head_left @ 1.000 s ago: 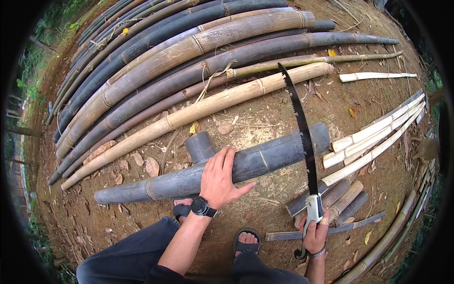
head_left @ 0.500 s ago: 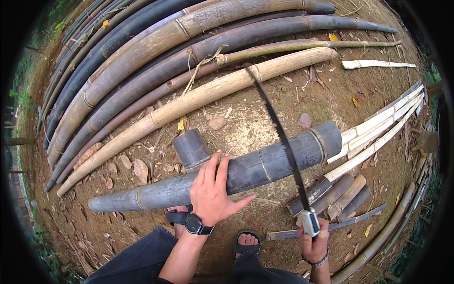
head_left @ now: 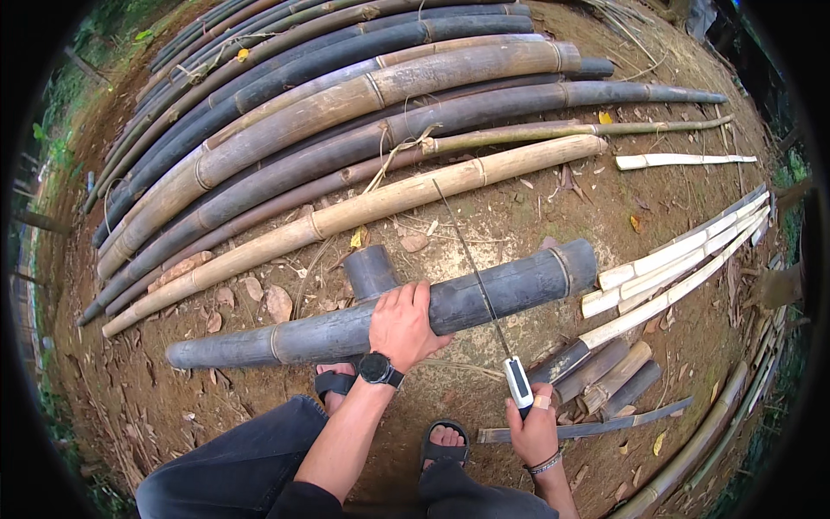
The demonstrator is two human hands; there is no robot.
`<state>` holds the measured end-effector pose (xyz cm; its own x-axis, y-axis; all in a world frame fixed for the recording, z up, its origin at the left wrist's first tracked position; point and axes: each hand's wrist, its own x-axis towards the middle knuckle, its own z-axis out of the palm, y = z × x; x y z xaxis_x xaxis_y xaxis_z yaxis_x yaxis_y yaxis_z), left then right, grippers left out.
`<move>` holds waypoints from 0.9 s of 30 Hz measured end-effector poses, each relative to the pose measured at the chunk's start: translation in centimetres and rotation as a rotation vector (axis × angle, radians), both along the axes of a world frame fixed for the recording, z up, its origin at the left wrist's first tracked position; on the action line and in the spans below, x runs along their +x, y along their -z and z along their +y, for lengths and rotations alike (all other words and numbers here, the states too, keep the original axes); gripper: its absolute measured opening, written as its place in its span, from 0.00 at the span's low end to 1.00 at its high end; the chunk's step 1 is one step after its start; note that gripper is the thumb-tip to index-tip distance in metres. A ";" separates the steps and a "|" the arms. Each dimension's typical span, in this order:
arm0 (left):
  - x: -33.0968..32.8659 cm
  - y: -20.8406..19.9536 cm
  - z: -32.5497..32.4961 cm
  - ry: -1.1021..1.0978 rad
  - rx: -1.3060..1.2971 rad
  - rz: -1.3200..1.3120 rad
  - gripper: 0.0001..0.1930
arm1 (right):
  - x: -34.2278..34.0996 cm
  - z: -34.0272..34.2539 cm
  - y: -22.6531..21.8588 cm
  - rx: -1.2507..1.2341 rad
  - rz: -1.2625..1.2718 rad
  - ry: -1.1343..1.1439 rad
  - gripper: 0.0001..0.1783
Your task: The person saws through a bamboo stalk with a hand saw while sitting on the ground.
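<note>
A thick dark bamboo pole [head_left: 527, 281] lies crosswise in front of me, its left part passing over my foot. My left hand [head_left: 401, 327] is pressed over its middle, fingers close together and curled on the top, thumb on the near side. In my right hand [head_left: 534, 432] is a hand saw [head_left: 518, 382], gripped by its white and black handle. The thin blade crosses the pole just right of my left hand, seen nearly edge-on, its tip pointing away from me. Whether the teeth bite into the bamboo cannot be made out. A short dark bamboo stub [head_left: 372, 270] sits against the pole's far side.
Beyond lies a pale bamboo pole [head_left: 389, 203], with many darker poles [head_left: 346, 99] stacked behind it. Split white strips [head_left: 683, 251] and short cut pieces [head_left: 609, 376] lie to the right. Dry leaves [head_left: 278, 304] dot the dirt.
The saw has swung from tilted above the pole's right part leftward and down across it, beside my left hand. My left hand's spread fingers have drawn together on the pole.
</note>
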<state>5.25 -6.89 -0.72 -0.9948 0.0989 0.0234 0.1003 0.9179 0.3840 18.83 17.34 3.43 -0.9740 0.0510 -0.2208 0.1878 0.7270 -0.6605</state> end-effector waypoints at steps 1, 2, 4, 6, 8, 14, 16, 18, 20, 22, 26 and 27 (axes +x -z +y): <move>0.0 0.1 -0.1 -0.002 -0.003 -0.020 0.44 | -0.3 -0.3 -0.1 0.027 -0.017 -0.001 0.23; 0.0 0.1 -0.1 -0.002 -0.006 -0.040 0.44 | -1.0 -0.8 -0.3 0.054 -0.033 -0.001 0.23; -0.6 -0.2 -0.1 -0.008 -0.007 -0.059 0.44 | -1.8 -1.3 0.0 0.080 -0.002 0.005 0.22; -0.7 -0.4 -0.2 0.020 -0.017 -0.050 0.44 | -1.2 -1.0 -0.4 0.116 0.020 -0.003 0.22; -1.0 -0.9 -0.7 0.024 -0.010 -0.172 0.44 | 0.3 -0.3 -0.5 0.161 0.021 -0.013 0.23; -1.2 -0.6 -0.4 0.040 -0.015 -0.150 0.45 | -4.0 -2.6 -0.8 0.183 -0.026 -0.038 0.25; -1.2 -1.1 -0.6 0.041 -0.007 -0.131 0.44 | -4.9 -3.0 -0.7 0.273 -0.022 -0.053 0.24; -1.7 -1.8 -1.2 0.042 -0.034 -0.222 0.44 | -1.1 -1.6 -1.0 0.282 0.016 -0.045 0.23; -2.4 -2.4 -0.7 0.033 -0.028 -0.231 0.44 | 1.5 -0.2 -1.1 0.245 0.094 -0.023 0.22; -2.2 -1.7 -0.5 0.033 -0.019 -0.201 0.43 | 0.0 -0.3 -1.4 0.240 0.031 0.007 0.22; -1.6 -1.1 -1.0 0.007 -0.028 -0.140 0.42 | -1.1 -1.4 -2.4 0.222 -0.044 -0.001 0.23; -1.6 -1.4 -1.0 0.016 -0.022 -0.171 0.42 | -0.6 -1.3 -2.7 0.221 -0.076 -0.003 0.23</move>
